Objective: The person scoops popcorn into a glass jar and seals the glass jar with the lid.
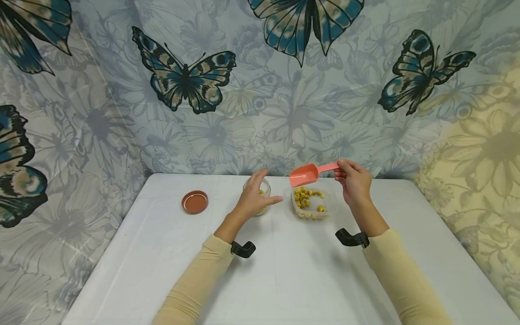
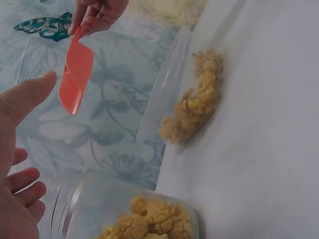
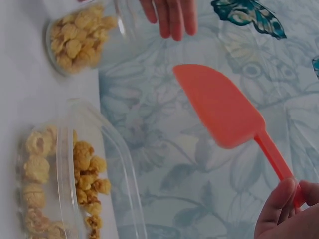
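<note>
My right hand [image 1: 355, 183] pinches the handle of a coral-red scoop [image 1: 304, 175], held up over the clear plastic container [image 1: 310, 215]. In the right wrist view the scoop [image 3: 222, 107] hangs well above the table. Caramel popcorn [image 3: 89, 174] lies in the container, with bare bottom showing among the pieces. Beside it stands a glass jar [image 1: 266, 186], partly filled with popcorn [image 2: 152, 219]. My left hand [image 1: 253, 196] is at the jar's mouth, thumb and fingers spread apart, covering part of the jar in the head view.
A brown round lid [image 1: 194, 201] lies on the white-covered table [image 1: 162, 262], left of the jar. Behind the table hangs a cloth backdrop [image 1: 219, 135] with butterflies and flowers. Dark wrist-worn cameras [image 1: 351, 238] sit at both sleeve cuffs.
</note>
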Demonstrator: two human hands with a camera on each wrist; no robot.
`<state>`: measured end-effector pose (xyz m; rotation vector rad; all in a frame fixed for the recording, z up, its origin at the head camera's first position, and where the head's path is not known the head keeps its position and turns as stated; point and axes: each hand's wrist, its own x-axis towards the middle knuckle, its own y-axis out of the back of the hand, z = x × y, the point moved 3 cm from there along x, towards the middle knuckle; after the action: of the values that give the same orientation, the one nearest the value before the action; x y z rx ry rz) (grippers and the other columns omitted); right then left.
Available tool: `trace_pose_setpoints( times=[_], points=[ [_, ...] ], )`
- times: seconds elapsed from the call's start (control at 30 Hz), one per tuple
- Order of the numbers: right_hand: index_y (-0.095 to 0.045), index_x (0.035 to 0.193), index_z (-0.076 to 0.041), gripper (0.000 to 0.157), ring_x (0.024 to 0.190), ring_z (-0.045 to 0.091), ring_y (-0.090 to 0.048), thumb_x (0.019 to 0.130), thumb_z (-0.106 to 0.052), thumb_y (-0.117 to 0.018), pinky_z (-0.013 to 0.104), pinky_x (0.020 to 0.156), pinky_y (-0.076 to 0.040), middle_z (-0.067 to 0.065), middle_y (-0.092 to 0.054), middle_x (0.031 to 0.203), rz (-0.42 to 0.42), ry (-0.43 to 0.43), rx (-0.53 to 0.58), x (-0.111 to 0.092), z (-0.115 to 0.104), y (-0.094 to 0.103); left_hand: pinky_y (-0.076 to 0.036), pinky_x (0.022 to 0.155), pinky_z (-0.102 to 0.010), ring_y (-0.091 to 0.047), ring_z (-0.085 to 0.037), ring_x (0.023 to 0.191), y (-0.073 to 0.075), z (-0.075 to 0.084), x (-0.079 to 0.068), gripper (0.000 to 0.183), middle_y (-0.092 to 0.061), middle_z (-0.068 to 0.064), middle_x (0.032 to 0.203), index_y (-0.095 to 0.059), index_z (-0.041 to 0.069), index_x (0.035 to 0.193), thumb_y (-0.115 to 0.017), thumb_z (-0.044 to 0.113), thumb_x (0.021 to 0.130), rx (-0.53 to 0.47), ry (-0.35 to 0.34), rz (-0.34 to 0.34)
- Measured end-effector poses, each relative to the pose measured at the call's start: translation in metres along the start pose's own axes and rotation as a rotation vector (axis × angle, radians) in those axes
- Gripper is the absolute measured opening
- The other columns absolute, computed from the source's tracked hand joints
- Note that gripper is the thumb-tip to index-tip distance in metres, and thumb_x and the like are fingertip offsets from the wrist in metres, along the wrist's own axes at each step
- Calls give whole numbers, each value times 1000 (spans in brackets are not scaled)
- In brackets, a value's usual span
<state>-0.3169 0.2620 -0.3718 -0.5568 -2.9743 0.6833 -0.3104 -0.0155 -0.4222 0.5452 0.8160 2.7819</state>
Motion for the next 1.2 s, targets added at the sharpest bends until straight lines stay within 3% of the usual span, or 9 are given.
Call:
trace_pose_setpoints(
  times=[0.27,0.63,1.0,1.2],
  points=[
    [-70,86,-8,4,49,11,-60,90,-9,-69,19,48,-52,3,-66,62,40,-1,-22,7,-1,6,-38,112,-53,-35,-33,142,-11,7,-1,84,-35,-14,153,-37,8,149,-79,36,81,-32,-51,-8],
    [-71,85,-7,4,47,11,-58,88,-8,-70,19,46,-52,3,-67,62,102,-2,-9,14,-6,23,-40,111,-50,-38,-31,140,-27,16,-5,78,-39,-14,150,-39,7,147,-76,36,85,-3,-123,-38],
    [-70,92,-6,11,51,10,-59,86,-14,-74,18,48,-52,2,-67,66,136,6,-57,17,-9,37,-40,112,-46,-40,-27,140,-42,19,-5,74,-40,-10,150,-39,11,148,-73,36,87,-7,-113,-91],
    [-69,96,-6,16,51,10,-58,85,-16,-75,18,47,-51,1,-67,68,152,-5,-70,19,-8,41,-39,112,-47,-39,-27,141,-50,16,-6,75,-39,-8,152,-38,14,149,-72,41,87,-2,-50,-128]
  ],
)
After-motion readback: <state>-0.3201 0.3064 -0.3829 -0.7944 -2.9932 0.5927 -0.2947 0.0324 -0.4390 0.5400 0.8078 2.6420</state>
